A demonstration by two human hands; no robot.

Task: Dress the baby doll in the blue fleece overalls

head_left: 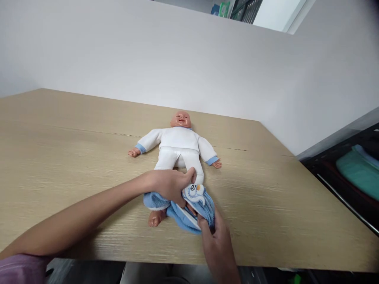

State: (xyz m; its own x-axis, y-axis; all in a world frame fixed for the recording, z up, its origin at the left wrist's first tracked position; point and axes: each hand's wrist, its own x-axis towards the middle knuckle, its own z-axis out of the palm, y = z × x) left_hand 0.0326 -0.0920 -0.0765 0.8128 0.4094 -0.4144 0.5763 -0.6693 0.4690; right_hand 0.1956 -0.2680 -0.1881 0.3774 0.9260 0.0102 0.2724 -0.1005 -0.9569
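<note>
The right hand (217, 242) comes up from the bottom edge, nearest the camera, its wrist cut off by the frame. Its grip is pressed together, pinching the lower fold of the blue garment (204, 209) between thumb and fingers. A purple sleeve (20, 270) shows in the lower left corner, and a forearm runs from it to the left hand (168, 184). That hand's grip is closed over the upper part of the same garment, thumb on top and fingertips hidden in the cloth. The garment, blue terry with a white cartoon patch, is bunched around the doll's lower legs just inside the table's near edge. How far each leg sits inside it cannot be told. One foot (155, 217) sticks out at the left of the bunch; the other is hidden under cloth and hands. The doll (179, 144) lies on its back, head away from the camera, in white clothes with blue cuffs, arms spread flat on the table (59, 157). The wood stretches wide to the doll's left and less so to its right, where the table edge slants past a dark rack (325, 165) holding a folded teal cloth (359, 171), partly cut by the frame. Beyond the head, a short strip of table meets a plain white wall (148, 51).
</note>
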